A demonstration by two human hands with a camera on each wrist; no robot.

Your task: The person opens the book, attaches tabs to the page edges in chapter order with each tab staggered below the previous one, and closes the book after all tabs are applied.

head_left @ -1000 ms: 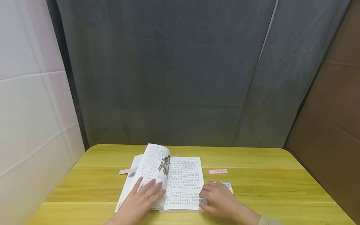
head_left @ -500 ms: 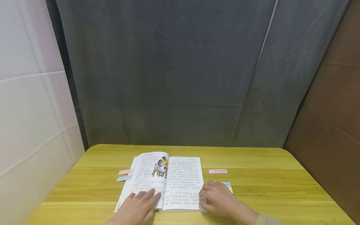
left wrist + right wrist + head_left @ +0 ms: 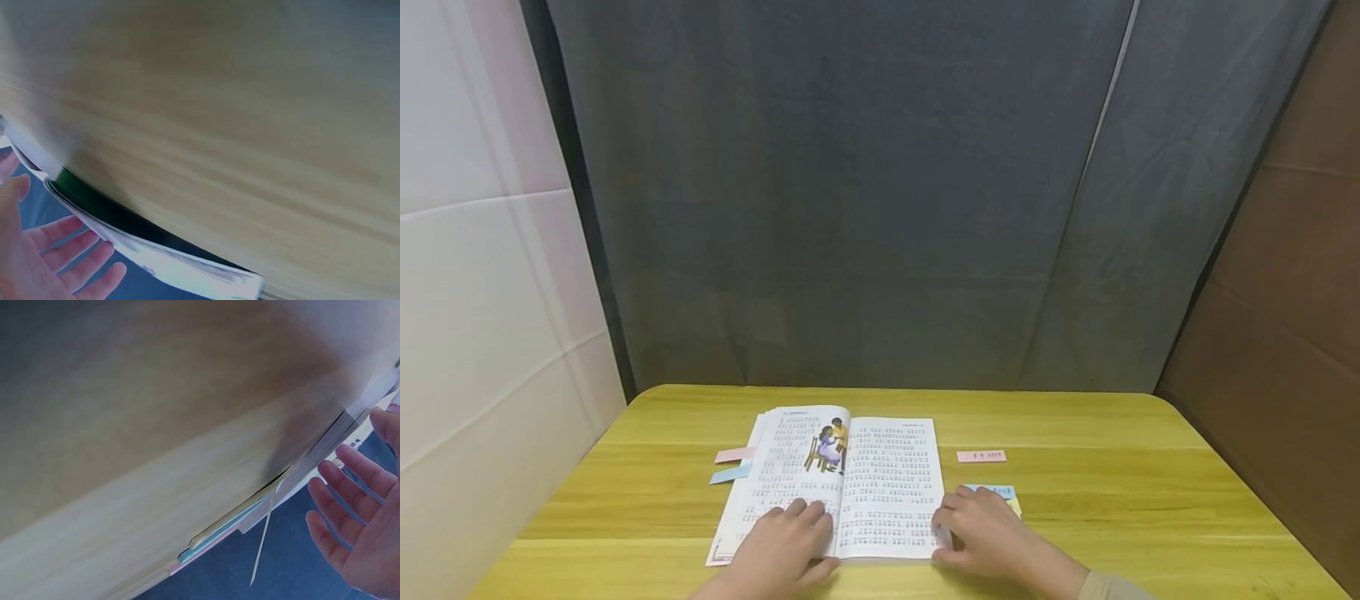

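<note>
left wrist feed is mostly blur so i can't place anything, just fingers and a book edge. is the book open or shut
observer: open. The book lies flat on the yellow table, showing text pages with a small colour picture on the left page.
operator: where exactly am i touching it
observer: the left hand rests on the bottom of the left page, near the spine.
operator: and the other side
observer: the right hand lies at the lower right edge of the right page, with a blue slip showing just beyond its fingers.
</note>
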